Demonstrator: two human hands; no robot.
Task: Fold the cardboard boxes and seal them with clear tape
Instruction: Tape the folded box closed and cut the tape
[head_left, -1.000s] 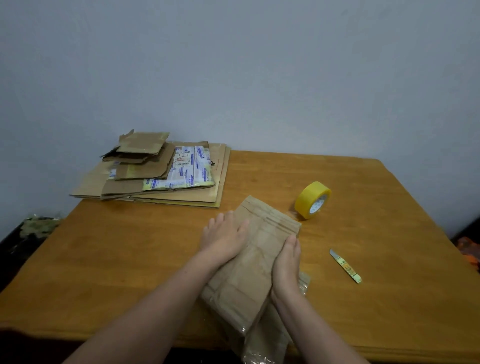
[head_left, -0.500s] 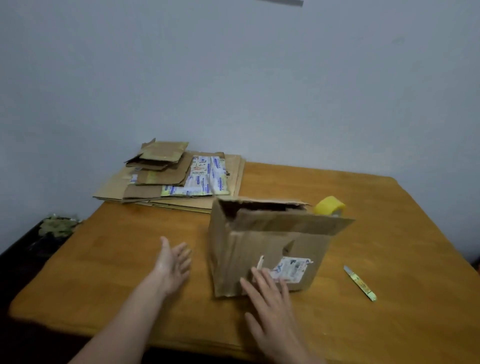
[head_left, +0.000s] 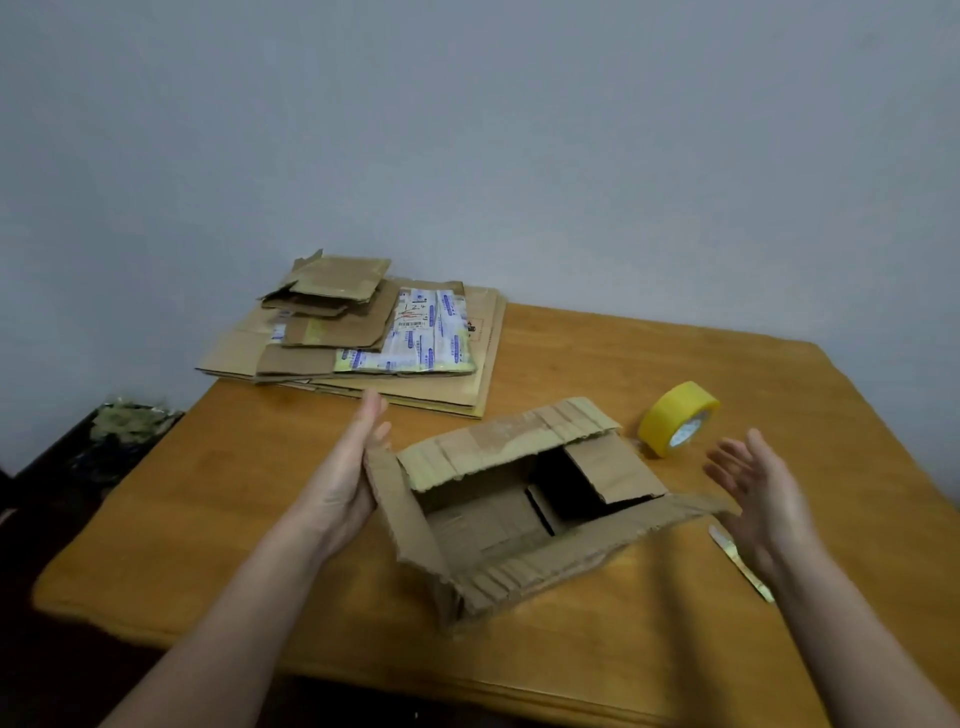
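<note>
A brown cardboard box (head_left: 498, 519) stands on the wooden table (head_left: 623, 364) with its top open and all flaps spread outward. My left hand (head_left: 348, 478) lies flat with straight fingers against the box's left flap. My right hand (head_left: 758, 493) hovers with spread fingers just off the tip of the right flap, apart from it. A yellow-looking roll of tape (head_left: 678, 426) stands on edge behind the box to the right.
A stack of flattened cardboard boxes (head_left: 363, 338) lies at the table's far left corner. A small cutter knife (head_left: 737, 561) lies right of the box, partly under my right wrist. A dark low surface with clutter (head_left: 124, 421) sits left of the table.
The flattened box was stood up and turned so its open top faces up. My left hand moved onto the left flap; my right hand moved off the box to its right side.
</note>
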